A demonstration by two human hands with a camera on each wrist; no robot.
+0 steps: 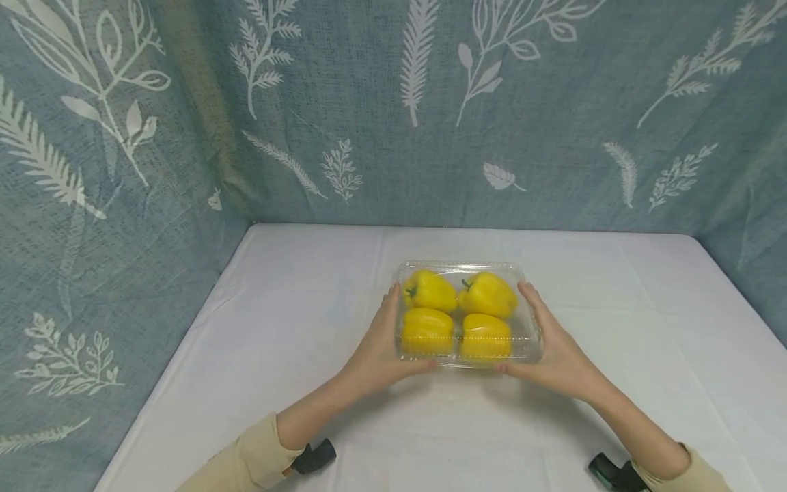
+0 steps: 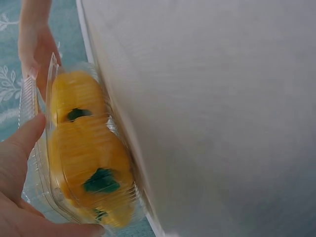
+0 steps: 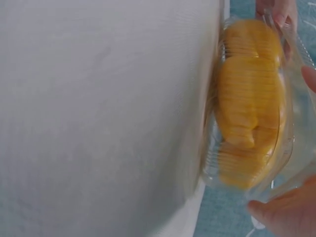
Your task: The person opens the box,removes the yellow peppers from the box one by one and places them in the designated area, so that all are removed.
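A clear plastic clamshell box (image 1: 527, 328) with several yellow bell peppers (image 1: 430, 290) inside is held over the middle of the table. My left hand (image 1: 380, 348) grips its left side, thumb at the front edge and fingers along the side. On the opposite side my right hand (image 1: 562, 355) holds it the same way. Green stems (image 2: 101, 180) show through the ribbed plastic in the left wrist view. The right wrist view shows the box wall (image 3: 212, 158) close to the white cloth. Whether the lid is fully fastened, I cannot tell.
A white cloth (image 1: 295, 307) covers the table. Blue-green curtains (image 1: 369, 171) with pale leaf prints hang behind it and along the left and right sides. Dark wrist devices (image 1: 315, 456) sit by both beige sleeves (image 1: 246, 454).
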